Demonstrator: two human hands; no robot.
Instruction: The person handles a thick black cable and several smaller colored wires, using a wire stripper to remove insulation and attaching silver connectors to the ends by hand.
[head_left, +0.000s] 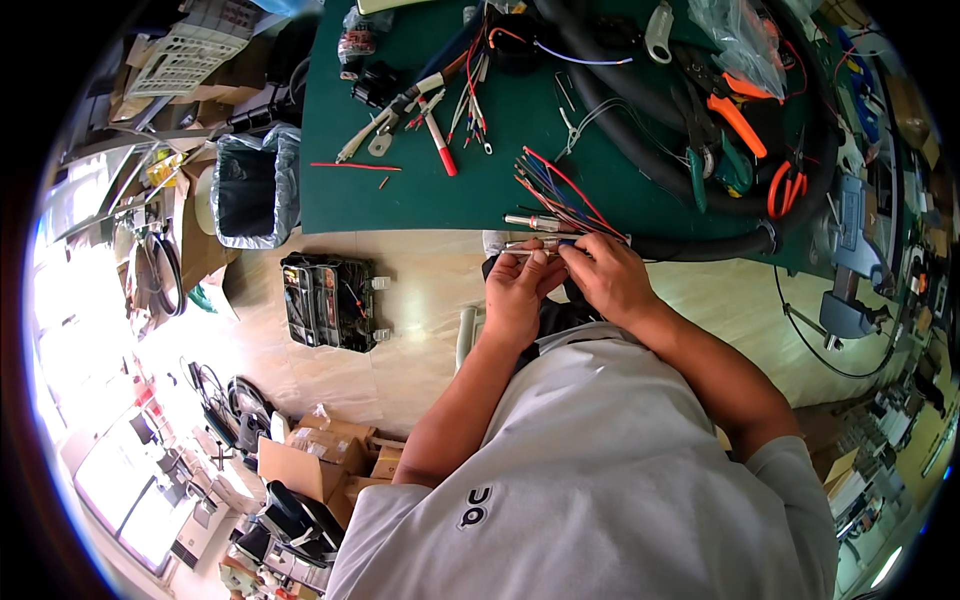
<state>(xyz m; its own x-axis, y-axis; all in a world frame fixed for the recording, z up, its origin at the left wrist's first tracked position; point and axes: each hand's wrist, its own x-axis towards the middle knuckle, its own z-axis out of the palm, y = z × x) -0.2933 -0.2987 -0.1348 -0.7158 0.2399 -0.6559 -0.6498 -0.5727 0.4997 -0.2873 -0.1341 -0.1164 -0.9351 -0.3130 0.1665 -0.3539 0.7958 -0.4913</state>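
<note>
At the near edge of the green table, my two hands meet over the split end of a thick black cable. My left hand pinches a thin wire with a silvery end. Against it, my right hand closes on the wires near the cable's sheath; its fingers hide the exact grip. Just beyond the fingertips lies a silvery metal pin-like terminal. Loose red, blue and brown wires fan out from the same cable end, away from me.
Green-handled pliers, an orange-handled tool and orange scissors-like cutters lie at the right. A red-and-white marker-like stick rests among stripped wires. Left of the table stand a lined bin and, on the floor, a toolbox.
</note>
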